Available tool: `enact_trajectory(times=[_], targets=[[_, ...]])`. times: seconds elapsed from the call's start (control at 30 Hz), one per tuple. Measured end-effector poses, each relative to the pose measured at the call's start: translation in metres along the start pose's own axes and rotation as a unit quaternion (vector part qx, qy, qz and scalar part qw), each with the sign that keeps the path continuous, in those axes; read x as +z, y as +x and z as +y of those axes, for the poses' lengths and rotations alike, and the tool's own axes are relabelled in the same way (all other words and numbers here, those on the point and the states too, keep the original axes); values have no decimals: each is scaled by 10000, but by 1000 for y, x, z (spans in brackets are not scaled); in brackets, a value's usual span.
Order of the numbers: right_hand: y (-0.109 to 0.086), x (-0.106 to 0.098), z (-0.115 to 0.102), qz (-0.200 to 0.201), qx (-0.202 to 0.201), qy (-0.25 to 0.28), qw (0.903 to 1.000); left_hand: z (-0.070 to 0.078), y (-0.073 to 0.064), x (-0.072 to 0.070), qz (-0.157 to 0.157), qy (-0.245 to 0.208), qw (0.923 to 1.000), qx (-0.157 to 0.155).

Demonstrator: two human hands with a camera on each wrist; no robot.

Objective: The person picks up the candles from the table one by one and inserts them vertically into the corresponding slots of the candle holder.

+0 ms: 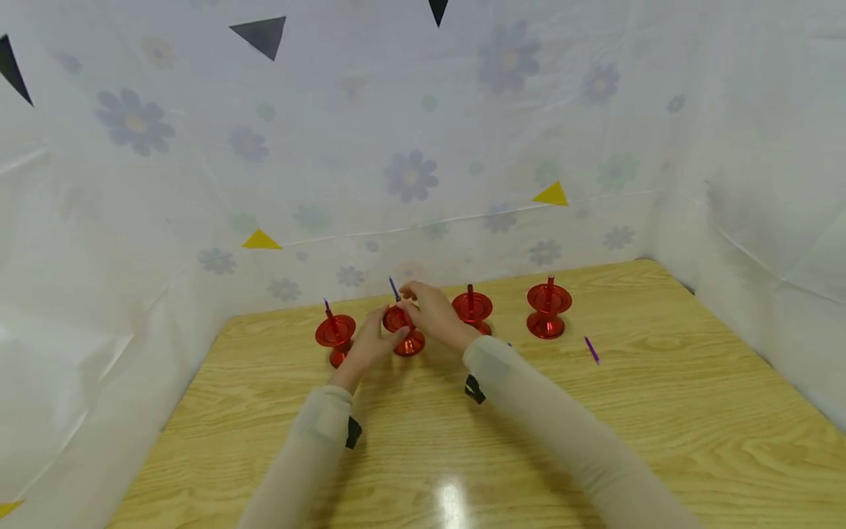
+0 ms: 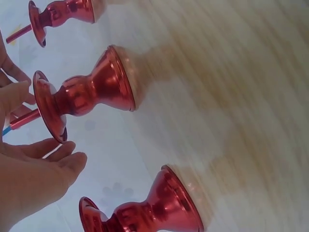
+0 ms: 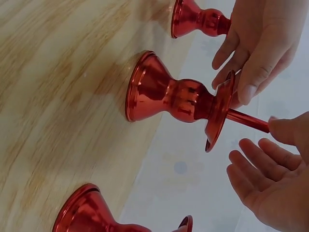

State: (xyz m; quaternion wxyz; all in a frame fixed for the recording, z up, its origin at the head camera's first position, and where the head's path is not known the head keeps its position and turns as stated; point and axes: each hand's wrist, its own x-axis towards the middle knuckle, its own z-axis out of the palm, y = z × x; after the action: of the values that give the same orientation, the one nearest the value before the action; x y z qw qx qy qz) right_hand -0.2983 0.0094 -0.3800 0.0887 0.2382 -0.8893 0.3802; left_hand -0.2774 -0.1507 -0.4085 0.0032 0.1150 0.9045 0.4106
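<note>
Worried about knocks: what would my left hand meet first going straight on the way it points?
Your left hand would likely first meet the dish of the red candle holder, second from left in the head view; the hand looks right at it, though contact is unclear.

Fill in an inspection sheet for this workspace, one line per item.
Surface: wood-grain table, with a patch of glare.
Job's things: first red holder from left carries a purple candle; second holder, a blue candle; third holder and fourth holder show bare stems; loose purple candle lies at right.
Clutter: small blue item at the right sleeve's edge; too little shows to identify.
Grip, left hand: holds the second holder's dish.
Grip, right hand: at the stem top below the blue candle; pinching or touching, cannot tell.
Cables: nothing seen.
Surroundings: white flowered sheet behind, with yellow triangles and black triangles.
</note>
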Motion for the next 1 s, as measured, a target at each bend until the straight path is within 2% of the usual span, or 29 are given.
enact_trajectory(times=[0.2,0.3,0.4,0.53,0.63,0.7,0.8,1.0], targets=[[-6,-7,3,-332,-49,-61,9994,5,-6,3,811,261,9960,255],[-9,-12,5,-458,-53,-203,9987,8,-9,5,1289,428,9894,513],[-13,-19,6,-508,-90,-315,9982,12,-10,7,1758,699,9775,931],[-19,-31,7,-440,-238,-444,9978,20,-11,9,2305,1010,9544,1607],[-23,-41,7,-339,-364,-530,9974,31,-12,10,2533,1049,9396,2050],[-26,-47,7,-253,-399,-506,9976,38,-12,12,2575,1023,9342,2248],[-30,-56,9,-115,-448,-405,9981,48,-11,14,2521,928,9334,2378],[-39,-70,17,66,-485,-270,9984,61,-7,22,2186,556,9495,2180]])
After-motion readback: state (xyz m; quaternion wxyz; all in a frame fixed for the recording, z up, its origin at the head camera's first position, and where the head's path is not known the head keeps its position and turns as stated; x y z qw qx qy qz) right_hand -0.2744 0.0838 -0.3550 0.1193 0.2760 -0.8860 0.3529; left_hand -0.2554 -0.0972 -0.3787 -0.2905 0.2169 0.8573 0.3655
